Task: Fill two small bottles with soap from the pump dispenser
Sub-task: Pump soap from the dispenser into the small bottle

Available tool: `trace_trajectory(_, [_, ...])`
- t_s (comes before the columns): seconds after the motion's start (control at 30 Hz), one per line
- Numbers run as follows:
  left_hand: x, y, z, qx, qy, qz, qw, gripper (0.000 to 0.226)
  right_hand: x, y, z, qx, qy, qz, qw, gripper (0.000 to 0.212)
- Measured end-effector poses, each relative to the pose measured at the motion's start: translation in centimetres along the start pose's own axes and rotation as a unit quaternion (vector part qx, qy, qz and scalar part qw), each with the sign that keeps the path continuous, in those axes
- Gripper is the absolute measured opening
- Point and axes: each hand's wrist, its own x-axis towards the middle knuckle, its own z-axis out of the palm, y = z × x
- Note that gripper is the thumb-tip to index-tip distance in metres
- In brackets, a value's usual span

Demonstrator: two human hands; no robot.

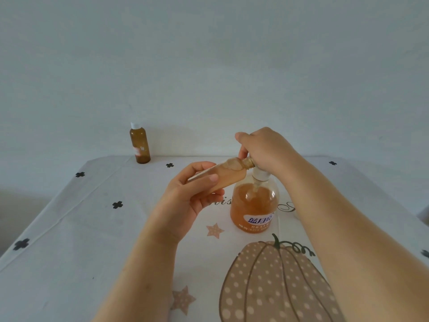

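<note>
A clear pump dispenser (254, 205) of orange soap stands mid-table, blue label toward me. My right hand (264, 149) covers its pump head from above, fingers curled round it; the nozzle is hidden. My left hand (188, 194) grips a small uncapped bottle (228, 171), tilted nearly flat, its threaded mouth against the pump under my right hand. That bottle holds orange soap. A second small amber bottle (140, 145) with a white cap stands upright at the far left table edge.
The table (92, 228) wears a white cloth printed with black clovers, stars and a large pumpkin (278, 287). A plain wall stands right behind the far edge. A small white object (296, 214) peeks out behind my right forearm.
</note>
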Motion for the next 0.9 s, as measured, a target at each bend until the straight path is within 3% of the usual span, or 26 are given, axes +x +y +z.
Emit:
trace_trajectory(0.5, [-0.5,0.2,0.7,-0.016,-0.002,0.011,1.000,0.031,-0.1,-1.1,-1.1,-0.022,-0.025,0.025,0.999,0.047])
trace_trajectory(0.9, [0.1,0.2,0.1,0.007,0.004,0.005,1.000,0.031,0.2,-0.2,0.0,-0.004,0.000,0.018,1.000,0.048])
